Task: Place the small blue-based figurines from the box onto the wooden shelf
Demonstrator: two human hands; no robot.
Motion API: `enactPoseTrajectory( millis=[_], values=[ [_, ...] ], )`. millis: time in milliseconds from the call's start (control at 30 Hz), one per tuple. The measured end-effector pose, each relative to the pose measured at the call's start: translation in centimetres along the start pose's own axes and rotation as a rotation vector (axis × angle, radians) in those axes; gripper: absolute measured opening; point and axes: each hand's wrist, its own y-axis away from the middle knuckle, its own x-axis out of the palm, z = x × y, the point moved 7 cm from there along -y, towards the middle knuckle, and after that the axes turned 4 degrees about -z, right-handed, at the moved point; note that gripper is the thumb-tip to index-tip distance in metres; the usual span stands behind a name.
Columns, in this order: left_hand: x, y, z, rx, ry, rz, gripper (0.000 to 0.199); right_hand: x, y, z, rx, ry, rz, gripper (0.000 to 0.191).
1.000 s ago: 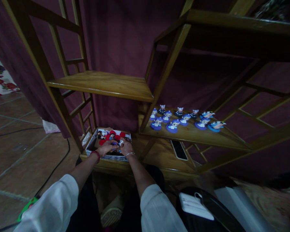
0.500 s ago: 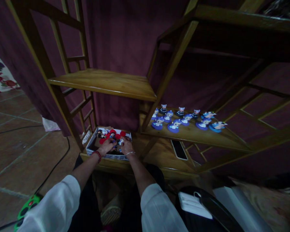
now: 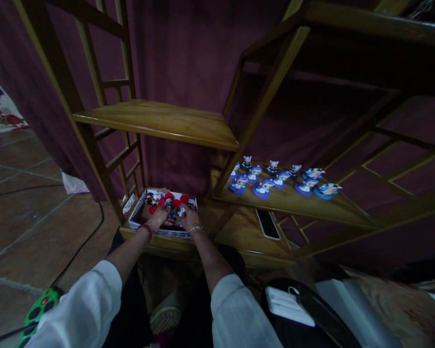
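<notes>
A shallow white-walled cardboard box (image 3: pixel 136 225) sits on the low wooden shelf, with small figurines and round red bases inside. My right hand (image 3: pixel 190 219) reaches into its right side, closed on a small white-and-dark figurine (image 3: pixel 181 211). Over the middle of the box is my left hand (image 3: pixel 157 220), its fingers bent together at the tips. Whatever they hold is too small and dark to make out. A red-and-black figurine (image 3: pixel 168 199) lies just beyond those fingers, and more figurines (image 3: pixel 153 197) crowd the box's far left corner.
Several figurines on purple, blue and black bases stand on the raised shelf (image 3: pixel 342 211) to the right. Below it lies a phone (image 3: pixel 268 224). A wooden shelf board (image 3: pixel 155 121) overhangs the box. A black cable (image 3: pixel 90 238) runs across the floor at left.
My left hand has drawn slightly left, away from my right hand. The figurine at my right fingers shows more dark colour now. The camera view has shifted a little.
</notes>
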Motion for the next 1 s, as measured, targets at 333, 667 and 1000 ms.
enactPoseTrajectory(
  millis=[333, 667, 1000],
  values=[
    [0.0, 0.7, -0.4, -0.046, 0.053, 0.025, 0.021, -0.3, 0.0, -0.2, -0.01, -0.143, -0.07, 0.038],
    [0.0, 0.3, 0.1, -0.082, 0.114, 0.033, 0.018, -0.5, -0.1, -0.4, 0.046, -0.223, -0.021, 0.03],
    [0.1, 0.5, -0.3, -0.071, 0.1, 0.044, 0.02, 0.7, -0.3, -1.4, 0.082, -0.349, 0.051, 0.03]
  ],
)
